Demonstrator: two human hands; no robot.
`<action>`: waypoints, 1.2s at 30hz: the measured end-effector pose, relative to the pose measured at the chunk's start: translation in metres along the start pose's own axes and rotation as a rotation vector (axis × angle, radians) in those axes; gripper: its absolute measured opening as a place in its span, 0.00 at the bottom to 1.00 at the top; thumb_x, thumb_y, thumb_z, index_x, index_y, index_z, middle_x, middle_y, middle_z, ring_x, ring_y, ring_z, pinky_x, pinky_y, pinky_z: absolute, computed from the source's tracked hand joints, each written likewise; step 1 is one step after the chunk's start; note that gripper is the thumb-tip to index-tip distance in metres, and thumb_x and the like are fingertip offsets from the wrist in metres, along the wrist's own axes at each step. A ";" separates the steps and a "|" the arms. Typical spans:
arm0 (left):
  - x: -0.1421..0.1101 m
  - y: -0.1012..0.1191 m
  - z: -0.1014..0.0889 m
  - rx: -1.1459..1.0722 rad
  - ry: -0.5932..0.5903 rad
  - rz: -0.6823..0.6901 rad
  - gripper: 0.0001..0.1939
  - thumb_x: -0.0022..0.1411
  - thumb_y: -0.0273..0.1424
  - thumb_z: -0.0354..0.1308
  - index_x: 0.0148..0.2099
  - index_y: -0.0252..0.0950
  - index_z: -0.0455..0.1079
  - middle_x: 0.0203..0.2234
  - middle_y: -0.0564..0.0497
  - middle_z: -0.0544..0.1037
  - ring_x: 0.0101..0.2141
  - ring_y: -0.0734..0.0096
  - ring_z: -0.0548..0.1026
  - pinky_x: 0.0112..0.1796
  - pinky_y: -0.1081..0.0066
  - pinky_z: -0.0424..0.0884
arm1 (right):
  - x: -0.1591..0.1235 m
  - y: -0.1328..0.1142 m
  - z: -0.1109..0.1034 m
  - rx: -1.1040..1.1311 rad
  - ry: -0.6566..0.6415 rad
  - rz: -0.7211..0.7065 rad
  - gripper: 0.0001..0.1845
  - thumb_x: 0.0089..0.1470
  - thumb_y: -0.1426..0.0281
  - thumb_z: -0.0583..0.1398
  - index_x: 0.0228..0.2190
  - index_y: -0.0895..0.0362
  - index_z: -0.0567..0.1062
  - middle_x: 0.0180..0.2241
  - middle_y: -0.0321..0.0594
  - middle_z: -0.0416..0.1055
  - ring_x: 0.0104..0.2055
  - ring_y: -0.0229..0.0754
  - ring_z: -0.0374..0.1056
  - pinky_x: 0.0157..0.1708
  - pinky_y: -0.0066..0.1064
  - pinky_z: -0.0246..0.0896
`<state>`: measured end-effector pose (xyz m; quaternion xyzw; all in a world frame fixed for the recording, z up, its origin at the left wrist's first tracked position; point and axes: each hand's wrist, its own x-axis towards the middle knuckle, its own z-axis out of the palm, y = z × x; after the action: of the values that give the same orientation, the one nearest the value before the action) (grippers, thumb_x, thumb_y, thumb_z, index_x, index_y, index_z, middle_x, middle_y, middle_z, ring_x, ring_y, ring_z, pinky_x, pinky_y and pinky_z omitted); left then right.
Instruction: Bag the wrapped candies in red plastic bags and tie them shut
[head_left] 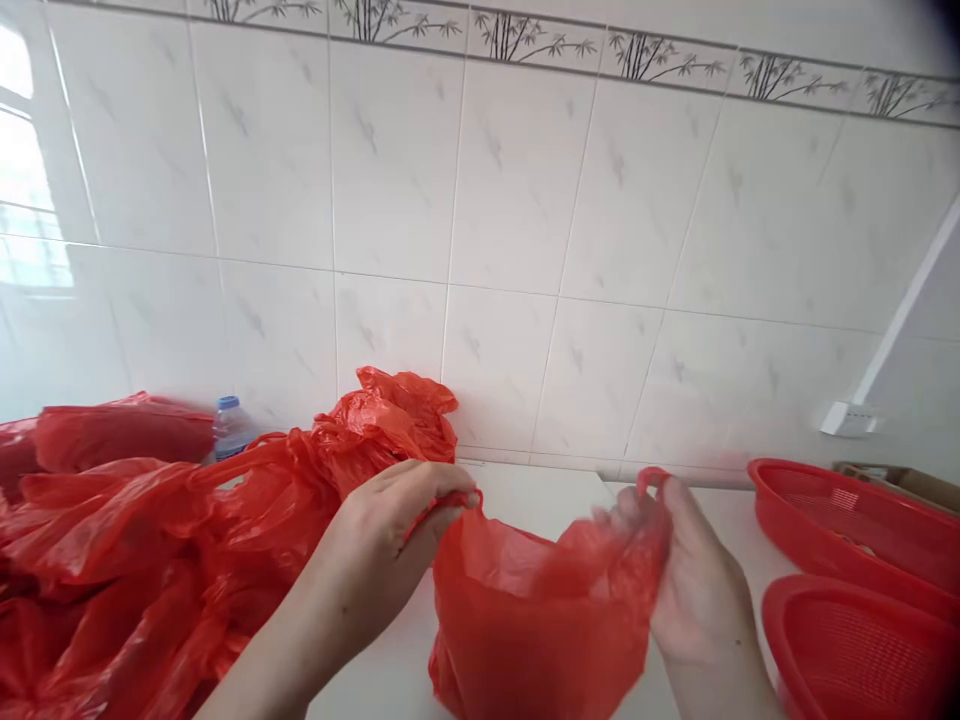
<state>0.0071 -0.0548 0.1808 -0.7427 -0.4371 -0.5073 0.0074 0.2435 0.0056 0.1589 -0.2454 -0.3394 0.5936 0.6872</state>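
Two hands hold one red plastic bag [532,630] open: your left hand [394,530] pinches one handle [446,505], and your right hand [697,570], slightly blurred, grips the other [651,478]. The bag sits on the white desk [525,490]. More red bags [112,530] heap to your left; two red baskets [855,650] lie to your right.

The left forearm [300,630] is showing bare from the lower left of the frame, slim and smooth, narrowing toward the wrist and a rounded left hand [397,540]. At the lower right, an equally bare right forearm [712,685] is tapering into a slender right hand [701,600], whose fingers [626,510] are blurring. Both arms are running out of the frame's bottom edge, uncovered all the way.
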 end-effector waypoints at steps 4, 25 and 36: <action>0.001 0.005 -0.002 0.088 0.031 0.125 0.11 0.60 0.18 0.51 0.35 0.40 0.68 0.28 0.56 0.71 0.29 0.79 0.69 0.27 0.80 0.65 | -0.027 0.009 0.013 -0.066 -0.256 0.161 0.25 0.54 0.46 0.50 0.32 0.53 0.72 0.11 0.28 0.53 0.13 0.30 0.43 0.14 0.23 0.41; -0.010 -0.011 0.054 -0.179 -0.244 -0.042 0.08 0.59 0.21 0.55 0.29 0.38 0.68 0.27 0.54 0.69 0.29 0.75 0.69 0.32 0.75 0.66 | -0.029 0.024 0.021 -0.678 -0.480 0.168 0.24 0.59 0.53 0.49 0.39 0.58 0.74 0.19 0.35 0.64 0.24 0.36 0.57 0.28 0.30 0.54; -0.010 -0.008 0.056 -0.316 -0.352 -0.402 0.06 0.62 0.26 0.47 0.31 0.38 0.60 0.23 0.58 0.66 0.25 0.76 0.62 0.25 0.76 0.58 | -0.022 0.027 0.023 -0.951 -0.281 0.099 0.10 0.46 0.68 0.61 0.34 0.50 0.71 0.27 0.31 0.64 0.27 0.35 0.61 0.24 0.25 0.61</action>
<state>0.0420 -0.0310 0.1424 -0.7098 -0.4852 -0.4240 -0.2845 0.2072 -0.0132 0.1500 -0.4648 -0.6499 0.4324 0.4179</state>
